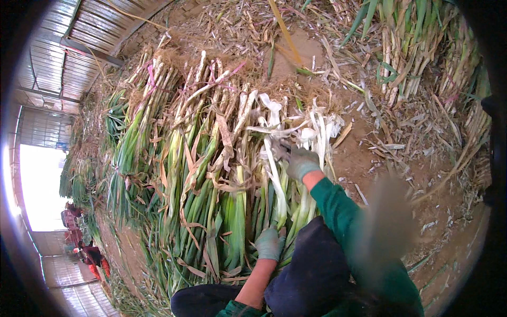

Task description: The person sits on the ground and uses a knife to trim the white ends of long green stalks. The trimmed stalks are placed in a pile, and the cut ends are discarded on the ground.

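My left hand (269, 243), in a pale grey-green glove, is closed around the green part of a long green onion (275, 182). The stalk's white lower end points away from me, up toward my right hand (302, 160). That hand, gloved too, has its darkened fingers bent in beside the white end; they are slightly blurred, and what they pinch is hidden. Loose pale skins (273, 108) and other peeled white stalks (318, 132) lie around it. Left of my hands spreads a thick row of green onions (203, 182) with dry brown outer leaves.
Pink ties (151, 76) hold bundles at the far left. More bundled onions (406, 53) stand at the far right. Dry leaf litter (391, 142) covers much of the dirt floor. Another person (92, 258) is at the left, near a bright opening (42, 185) in the metal wall.
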Motion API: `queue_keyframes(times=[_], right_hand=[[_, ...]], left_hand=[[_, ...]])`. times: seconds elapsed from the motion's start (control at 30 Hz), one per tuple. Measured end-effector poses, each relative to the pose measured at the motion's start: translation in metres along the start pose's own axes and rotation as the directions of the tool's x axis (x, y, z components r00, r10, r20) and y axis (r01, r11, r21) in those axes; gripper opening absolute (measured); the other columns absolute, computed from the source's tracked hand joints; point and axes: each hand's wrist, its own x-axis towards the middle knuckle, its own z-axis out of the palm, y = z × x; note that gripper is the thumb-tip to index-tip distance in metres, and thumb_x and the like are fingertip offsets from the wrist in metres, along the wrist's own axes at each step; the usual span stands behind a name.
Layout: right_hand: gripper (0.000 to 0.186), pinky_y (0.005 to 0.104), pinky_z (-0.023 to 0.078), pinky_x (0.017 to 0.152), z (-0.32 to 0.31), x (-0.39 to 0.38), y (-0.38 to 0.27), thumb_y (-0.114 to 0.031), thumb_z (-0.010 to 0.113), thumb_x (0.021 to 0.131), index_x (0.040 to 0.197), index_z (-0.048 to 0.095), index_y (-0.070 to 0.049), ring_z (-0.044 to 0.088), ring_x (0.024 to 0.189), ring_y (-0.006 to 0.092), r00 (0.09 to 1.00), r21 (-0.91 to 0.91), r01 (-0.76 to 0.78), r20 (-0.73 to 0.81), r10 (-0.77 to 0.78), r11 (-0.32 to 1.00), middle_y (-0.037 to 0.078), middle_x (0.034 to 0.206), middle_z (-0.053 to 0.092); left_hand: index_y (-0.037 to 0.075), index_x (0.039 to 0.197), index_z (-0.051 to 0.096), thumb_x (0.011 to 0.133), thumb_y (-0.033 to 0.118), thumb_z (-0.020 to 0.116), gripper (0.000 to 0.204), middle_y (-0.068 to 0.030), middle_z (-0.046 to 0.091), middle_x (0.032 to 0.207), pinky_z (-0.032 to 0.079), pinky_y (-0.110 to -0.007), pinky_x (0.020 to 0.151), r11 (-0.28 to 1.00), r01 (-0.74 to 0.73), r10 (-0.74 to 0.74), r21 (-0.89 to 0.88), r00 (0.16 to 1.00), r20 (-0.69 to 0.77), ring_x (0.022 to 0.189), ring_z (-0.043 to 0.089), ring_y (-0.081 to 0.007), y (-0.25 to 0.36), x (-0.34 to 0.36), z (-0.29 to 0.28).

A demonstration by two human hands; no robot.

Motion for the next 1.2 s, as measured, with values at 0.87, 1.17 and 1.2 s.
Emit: queue_keyframes(times=[0.87, 1.17, 1.2], right_hand=[[0.059, 0.0446, 0.049, 0.086, 0.017, -0.074, 0.035, -0.025, 0.06, 0.074, 0.128, 0.046, -0.007, 0.061, 0.099, 0.0368, 0.954, -0.043, 0.228, 0.211, -0.214, 0.973, 0.018, 0.108, 0.062], [0.071, 0.0456, 0.047, 0.087, -0.015, -0.113, 0.063, -0.026, 0.065, 0.072, 0.134, 0.04, -0.004, 0.059, 0.102, 0.0365, 0.984, -0.094, 0.054, 0.172, -0.037, 0.994, 0.021, 0.108, 0.06], [0.07, 0.0443, 0.047, 0.088, -0.015, -0.107, 0.054, -0.025, 0.065, 0.072, 0.134, 0.04, -0.004, 0.059, 0.102, 0.0365, 0.986, -0.085, 0.061, 0.163, -0.047, 0.995, 0.021, 0.109, 0.06]], left_hand=[[-0.003, 0.124, 0.049, 0.079, 0.041, 0.067, 0.066, -0.0291, 0.058, 0.113, 0.045, -0.045, 0.091, 0.851, -0.095, -0.018, -0.517, 0.978, -0.21, 0.103, 0.058, -0.0426, 0.0, 0.076, 0.01], [-0.007, 0.097, 0.063, 0.081, 0.047, 0.062, 0.056, -0.0329, 0.061, 0.101, 0.048, -0.046, 0.086, 0.931, -0.041, 0.084, -0.363, 0.991, 0.102, 0.099, 0.06, -0.0431, 0.043, 0.098, 0.007], [-0.005, 0.102, 0.059, 0.082, 0.04, 0.058, 0.049, -0.0307, 0.062, 0.098, 0.049, -0.047, 0.082, 0.967, -0.165, 0.151, -0.193, 0.985, -0.09, 0.094, 0.062, -0.0428, 0.037, 0.076, 0.032]])
